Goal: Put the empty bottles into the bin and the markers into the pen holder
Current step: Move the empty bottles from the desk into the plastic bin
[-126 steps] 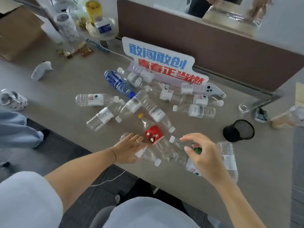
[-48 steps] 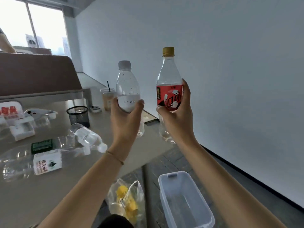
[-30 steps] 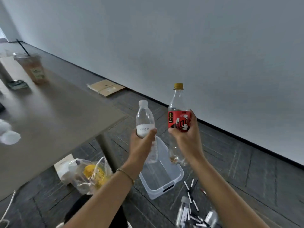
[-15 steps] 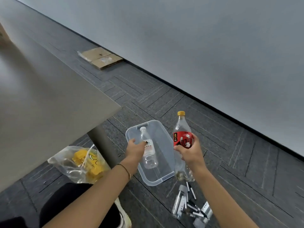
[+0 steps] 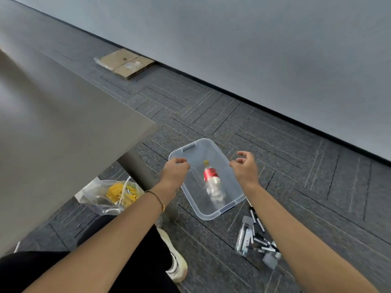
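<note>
A clear plastic bin (image 5: pixel 212 216) stands on the carpet beside the table leg. Inside it lies a bottle with a red label and yellow cap (image 5: pixel 209 176), blurred, its cap pointing away from me. The small white-label bottle cannot be made out in the bin. My left hand (image 5: pixel 174 169) hovers over the bin's left rim with loosely curled fingers and holds nothing. My right hand (image 5: pixel 246 164) hovers over the right rim, fingers spread and bent, also empty. Several markers (image 5: pixel 259 242) and a small clear bottle (image 5: pixel 244 236) lie on the floor to the bin's right.
The grey table (image 5: pixel 63 134) fills the left, its corner close to the bin, its leg (image 5: pixel 139 166) just left of my left hand. A plastic bag with yellow contents (image 5: pixel 115 194) sits under it. Flat cardboard (image 5: pixel 125 63) lies by the wall. My shoe (image 5: pixel 176 263) is near.
Both hands have let go of their bottles over the bin. The red-label bottle now lies in the bin. The view has tilted slightly further down.
</note>
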The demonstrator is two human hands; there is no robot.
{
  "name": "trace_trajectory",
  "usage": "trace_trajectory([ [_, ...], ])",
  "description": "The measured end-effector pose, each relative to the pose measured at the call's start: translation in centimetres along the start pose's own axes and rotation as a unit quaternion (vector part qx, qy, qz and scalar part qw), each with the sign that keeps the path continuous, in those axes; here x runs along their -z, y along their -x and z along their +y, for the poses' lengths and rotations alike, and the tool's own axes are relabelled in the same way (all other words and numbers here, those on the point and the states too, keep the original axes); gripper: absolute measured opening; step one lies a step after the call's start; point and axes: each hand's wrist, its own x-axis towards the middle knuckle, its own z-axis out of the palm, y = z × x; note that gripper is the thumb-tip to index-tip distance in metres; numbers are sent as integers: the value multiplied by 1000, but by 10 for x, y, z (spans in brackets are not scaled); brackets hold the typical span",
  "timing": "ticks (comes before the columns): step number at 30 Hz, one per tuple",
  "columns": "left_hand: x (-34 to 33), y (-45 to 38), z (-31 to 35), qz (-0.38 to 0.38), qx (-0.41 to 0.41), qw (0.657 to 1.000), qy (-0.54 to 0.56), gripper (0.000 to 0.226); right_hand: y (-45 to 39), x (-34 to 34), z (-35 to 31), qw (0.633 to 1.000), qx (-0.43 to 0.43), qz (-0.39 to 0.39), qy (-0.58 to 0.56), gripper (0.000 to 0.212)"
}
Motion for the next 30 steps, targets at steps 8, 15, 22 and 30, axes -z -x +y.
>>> trace_trajectory([
  [8, -13, 43, 29, -17, -92, 994, -65, 32, 35, 20, -37, 996, 59, -7, -65, 29],
  [15, 6, 106, 79, 4, -289, 949, -124, 44, 89, 44, -112, 976, 183, -36, -116, 28],
  [22, 98, 162, 112, 119, -365, 909, -164, 55, 161, 23, -215, 932, 326, -91, -132, 30],
  [30, 241, 210, 93, 275, -336, 881, -186, 54, 254, -48, -299, 861, 449, -196, -138, 27],
])
